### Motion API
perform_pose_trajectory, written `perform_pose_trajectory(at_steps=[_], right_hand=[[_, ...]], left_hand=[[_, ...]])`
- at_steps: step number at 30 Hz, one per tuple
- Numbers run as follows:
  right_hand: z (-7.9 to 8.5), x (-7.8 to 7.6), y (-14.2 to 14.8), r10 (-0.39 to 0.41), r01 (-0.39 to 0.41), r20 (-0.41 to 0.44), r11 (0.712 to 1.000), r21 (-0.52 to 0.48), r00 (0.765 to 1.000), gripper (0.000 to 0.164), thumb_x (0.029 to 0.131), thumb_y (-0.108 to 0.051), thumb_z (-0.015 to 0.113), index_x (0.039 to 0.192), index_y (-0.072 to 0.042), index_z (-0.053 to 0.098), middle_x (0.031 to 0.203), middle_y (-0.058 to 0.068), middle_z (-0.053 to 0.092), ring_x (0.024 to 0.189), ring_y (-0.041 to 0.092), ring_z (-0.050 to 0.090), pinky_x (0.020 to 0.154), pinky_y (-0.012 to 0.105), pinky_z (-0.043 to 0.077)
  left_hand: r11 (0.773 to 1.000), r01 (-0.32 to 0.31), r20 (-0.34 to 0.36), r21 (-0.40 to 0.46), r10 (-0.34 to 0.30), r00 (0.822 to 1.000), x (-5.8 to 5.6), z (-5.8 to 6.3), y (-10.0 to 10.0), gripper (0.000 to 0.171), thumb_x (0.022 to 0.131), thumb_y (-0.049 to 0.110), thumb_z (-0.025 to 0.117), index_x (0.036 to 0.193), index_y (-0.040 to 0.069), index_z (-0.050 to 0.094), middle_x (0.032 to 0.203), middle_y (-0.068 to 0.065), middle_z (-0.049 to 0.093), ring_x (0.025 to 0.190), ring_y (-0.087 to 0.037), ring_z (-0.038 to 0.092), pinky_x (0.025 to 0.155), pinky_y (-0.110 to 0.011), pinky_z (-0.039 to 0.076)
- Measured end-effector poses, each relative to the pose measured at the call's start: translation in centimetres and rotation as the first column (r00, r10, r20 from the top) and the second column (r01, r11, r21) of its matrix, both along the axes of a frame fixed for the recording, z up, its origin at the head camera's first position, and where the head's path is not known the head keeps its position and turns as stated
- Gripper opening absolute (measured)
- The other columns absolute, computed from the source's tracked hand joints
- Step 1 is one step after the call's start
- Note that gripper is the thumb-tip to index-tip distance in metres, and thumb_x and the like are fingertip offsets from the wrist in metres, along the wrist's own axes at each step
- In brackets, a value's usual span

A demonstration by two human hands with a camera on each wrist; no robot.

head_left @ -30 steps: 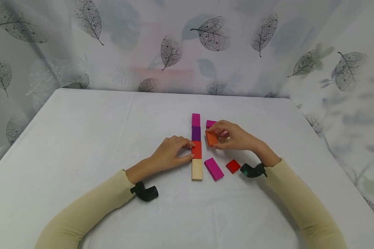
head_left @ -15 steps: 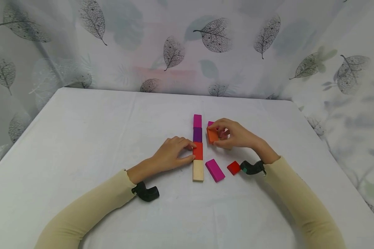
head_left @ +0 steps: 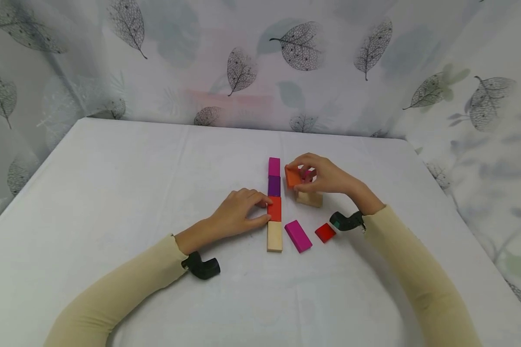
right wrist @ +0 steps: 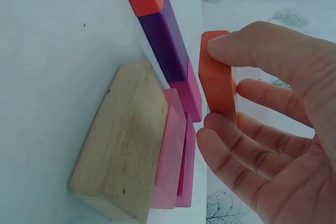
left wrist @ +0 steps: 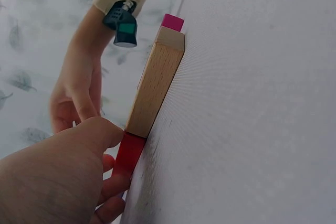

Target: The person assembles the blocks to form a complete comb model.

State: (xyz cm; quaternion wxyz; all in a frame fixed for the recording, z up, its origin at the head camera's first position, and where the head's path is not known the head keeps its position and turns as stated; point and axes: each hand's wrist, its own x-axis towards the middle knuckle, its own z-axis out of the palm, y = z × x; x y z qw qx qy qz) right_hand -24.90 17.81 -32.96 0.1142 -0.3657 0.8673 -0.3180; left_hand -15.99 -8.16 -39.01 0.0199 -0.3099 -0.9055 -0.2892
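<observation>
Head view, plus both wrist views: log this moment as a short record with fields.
row, far to near: magenta block, purple block, orange-red block, wooden block
left hand: touches the orange-red block
right hand: holds an orange block, apart from the row
right of row: angled magenta block, red block, second wooden block, pink block
surface: white table

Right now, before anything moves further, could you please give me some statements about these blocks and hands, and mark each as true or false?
1. The right hand holds an orange block. True.
2. The purple block sits between a magenta block and the red-orange block in the row. True.
3. The left hand touches the purple block. False: it touches the red-orange block.
4. The row's wooden block is at its far end. False: it is at the end nearest the person.
5. The small red block lies apart from the row. True.
</observation>
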Motion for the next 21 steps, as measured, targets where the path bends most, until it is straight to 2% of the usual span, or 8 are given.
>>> perform_pose_trajectory(at_steps=[8,21], right_hand=[[-0.1,-1.1,-0.5,-0.003,0.003,0.02,1.0,0.006,1.0,0.051,0.081,-0.009,0.078,0.127,-0.001,0.058,0.124,0.017,0.054,0.105,0.031,0.059,0.086,0.043,0.054],[-0.1,-2.9,-1.4,-0.033,0.033,0.035,0.999,0.01,0.999,0.051,0.083,-0.006,0.076,0.129,0.002,0.056,0.125,0.02,0.053,0.103,0.033,0.06,0.089,0.047,0.053]], left_hand=[[1.0,-0.003,0.002,0.003,0.003,1.0,-0.1,0.0,0.0,0.033,0.09,0.032,0.068,0.117,0.015,0.064,0.106,0.002,0.066,0.105,-0.016,0.058,0.09,-0.04,0.042],[1.0,0.0,0.009,-0.009,0.0,1.0,-0.2,0.0,-0.1,0.033,0.091,0.033,0.067,0.119,0.016,0.063,0.107,0.003,0.065,0.106,-0.015,0.056,0.09,-0.04,0.042]])
